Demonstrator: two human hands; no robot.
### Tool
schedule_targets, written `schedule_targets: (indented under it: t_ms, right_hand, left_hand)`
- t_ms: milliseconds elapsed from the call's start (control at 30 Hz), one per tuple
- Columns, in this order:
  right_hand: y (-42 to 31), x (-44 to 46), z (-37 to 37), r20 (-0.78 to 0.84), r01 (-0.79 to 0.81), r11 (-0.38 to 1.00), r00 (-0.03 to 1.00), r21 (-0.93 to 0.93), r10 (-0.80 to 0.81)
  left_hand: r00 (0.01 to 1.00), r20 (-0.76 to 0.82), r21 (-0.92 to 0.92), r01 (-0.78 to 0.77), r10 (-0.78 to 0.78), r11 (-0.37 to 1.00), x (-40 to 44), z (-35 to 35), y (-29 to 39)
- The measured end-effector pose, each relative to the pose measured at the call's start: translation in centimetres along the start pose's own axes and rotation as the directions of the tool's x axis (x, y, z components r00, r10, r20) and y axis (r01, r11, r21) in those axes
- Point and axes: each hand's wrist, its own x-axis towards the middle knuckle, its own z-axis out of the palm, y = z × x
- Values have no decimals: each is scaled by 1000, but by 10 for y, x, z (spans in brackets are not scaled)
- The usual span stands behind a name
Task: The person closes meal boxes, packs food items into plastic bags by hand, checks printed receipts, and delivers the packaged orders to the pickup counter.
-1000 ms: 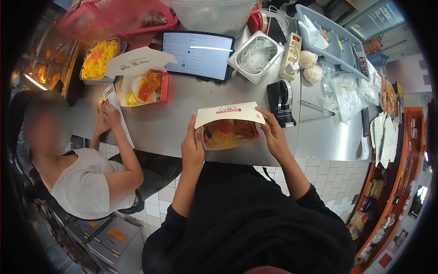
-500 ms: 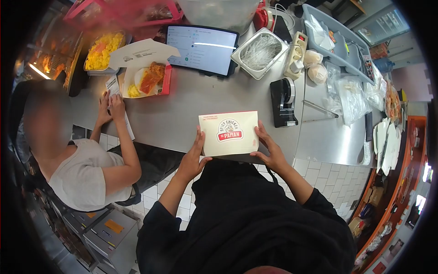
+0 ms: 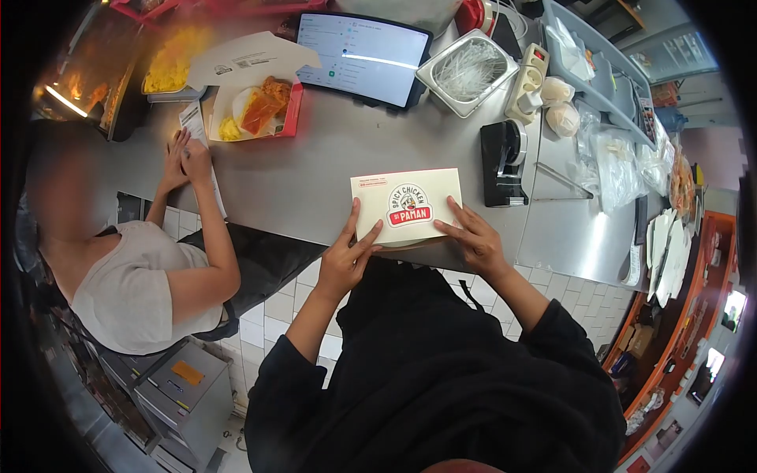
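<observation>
A closed cream food box with a red "Spicy Chicken di Paman" logo is at the near edge of the metal counter. My left hand grips its left side, thumb at the near left corner of the lid. On the opposite side my right hand holds it, the thumb pressing on the near right corner. The box's contents are hidden by its lid. Farther left stands an open box of the same kind, containing chicken, rice and something yellow.
At the left, a co-worker's hands rest on a paper slip. Beyond the boxes are a tablet and a metal pan of clear plastic pieces. A tape dispenser, tongs and plastic bags lie right.
My thumbs have shifted from the near edge of the box onto its near corners. The box now sits slightly tilted. My view has shifted a little; the co-worker's hands stay on the slip.
</observation>
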Motion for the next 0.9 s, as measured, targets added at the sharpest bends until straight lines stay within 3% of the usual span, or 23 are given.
schedule_targets:
  t_ms: [267,400,467,567,600,633,667,733,767,800,867,900]
  right_hand:
    - [12,-6,-6,125,95,989,989,-115,-81]
    - [20,-6,-6,153,82,989,986,-121,-63]
    - [15,-3,-10,148,57,994,988,-90,-43]
    - [8,2,-31,62,86,991,995,-105,-80]
    - [9,-2,-40,-227,-177,983,960,-42,163]
    - [12,-8,-48,-470,-401,911,789,93,395]
    - [21,-10,-55,-470,-404,910,788,91,397]
    - [44,-7,-66,-401,-647,758,673,88,621]
    - [50,-6,-68,-200,-674,617,593,407,780]
    - [50,-10,-72,-205,-674,616,590,408,781]
    - [45,-16,-78,58,-555,364,601,748,798]
    - [41,-23,-76,55,-553,364,600,749,798]
  left_hand:
    - [998,58,-22,21,-20,1000,-6,-1,-9]
    - [986,129,172,-130,108,976,7,-1,-5]
    - [944,142,304,-328,298,894,15,7,-2]
    - [946,125,238,-322,300,916,22,26,-6]
    - [944,73,252,-329,321,910,24,31,-8]
    - [944,71,247,-330,323,911,25,34,-6]
    - [958,36,219,-287,286,933,25,36,-4]
    - [967,9,190,-251,254,949,27,38,-1]
    - [970,-17,184,-234,241,955,28,38,1]
    - [973,-45,178,-217,228,960,29,39,2]
    - [974,-57,185,-204,218,961,33,42,5]
    - [977,-69,194,-186,203,963,34,44,6]
